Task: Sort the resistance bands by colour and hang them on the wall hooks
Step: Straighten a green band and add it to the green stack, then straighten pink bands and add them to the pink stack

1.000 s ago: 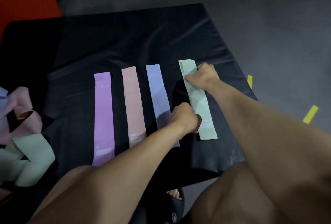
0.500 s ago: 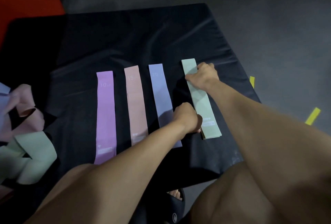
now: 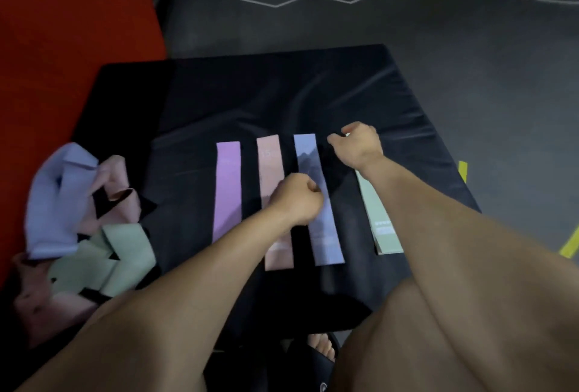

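Four flat fabric resistance bands (image 3: 316,200) are laid side by side by colour on the black padded mat (image 3: 282,103) — ready for hanging — beneath the fisted, empty-seeming left hand (image 3: 297,200) and loosely curled right hand (image 3: 358,144).

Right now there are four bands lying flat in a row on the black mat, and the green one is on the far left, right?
Not quite. The head view shows the green band on the far right; the purple band is far left on the black mat.
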